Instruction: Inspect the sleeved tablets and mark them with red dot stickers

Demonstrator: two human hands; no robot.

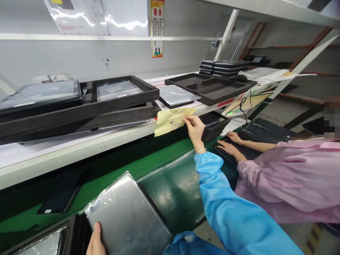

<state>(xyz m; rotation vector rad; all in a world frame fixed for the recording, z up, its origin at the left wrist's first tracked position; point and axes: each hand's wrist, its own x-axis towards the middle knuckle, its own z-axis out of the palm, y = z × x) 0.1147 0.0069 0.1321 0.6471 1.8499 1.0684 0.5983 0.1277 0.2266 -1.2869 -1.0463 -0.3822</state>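
In my left hand, at the bottom of the head view, is a flat grey panel in clear plastic film. The thumb lies over its near edge and the other fingers are hidden behind or below it. My right hand, in a blue sleeve, reaches up to the shelf edge. Its thumb and fingers pinch the right end of a yellow printed paper sheet, which hangs in front of the shelf's edge.
Black foam trays with film-wrapped panels line the white shelf. A green conveyor belt runs below. At right, a co-worker in a pink smock has both hands on black panels. Another foam tray stands at lower left.
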